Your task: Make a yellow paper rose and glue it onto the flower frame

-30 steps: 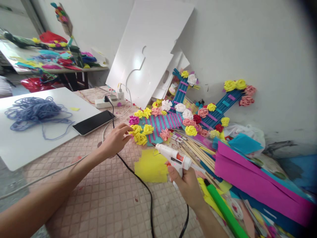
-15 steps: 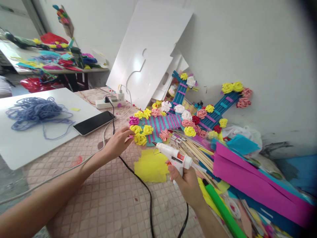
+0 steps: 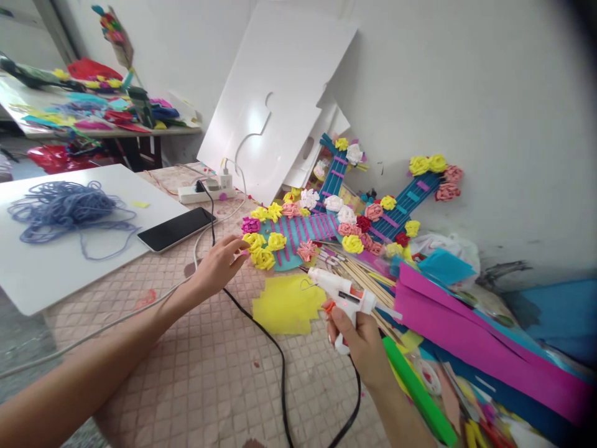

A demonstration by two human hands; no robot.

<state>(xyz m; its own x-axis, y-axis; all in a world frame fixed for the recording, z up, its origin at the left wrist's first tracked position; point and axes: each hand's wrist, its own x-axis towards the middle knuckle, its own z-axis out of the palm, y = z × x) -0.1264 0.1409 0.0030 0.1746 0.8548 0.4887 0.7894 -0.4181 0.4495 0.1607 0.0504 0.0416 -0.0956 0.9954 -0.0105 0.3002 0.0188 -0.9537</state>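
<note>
My right hand (image 3: 357, 336) is wrapped around a white hot glue gun (image 3: 347, 295) with an orange trigger. Its nozzle points up and left, above the edge of a stack of yellow crepe paper squares (image 3: 284, 305). My left hand (image 3: 224, 262) has its fingers bent and closed at the left end of a turquoise guitar-shaped craft piece (image 3: 305, 229). That piece carries magenta strips and crepe paper flowers. The fingertips meet its edge beside a yellow paper flower (image 3: 262, 258), and the contact is partly hidden.
A black phone (image 3: 177, 229), a power strip (image 3: 205, 194) and blue yarn (image 3: 65, 211) on a white board lie left. Cords cross the tiled-pattern tabletop. Wooden sticks (image 3: 361, 277), magenta paper (image 3: 466, 330) and a green stick (image 3: 420, 392) crowd the right. White boards (image 3: 280, 81) lean against the wall.
My right hand has drawn the glue gun a little right and down, away from the flowered piece. My left hand stays at the piece's left end. The view has shifted slightly.
</note>
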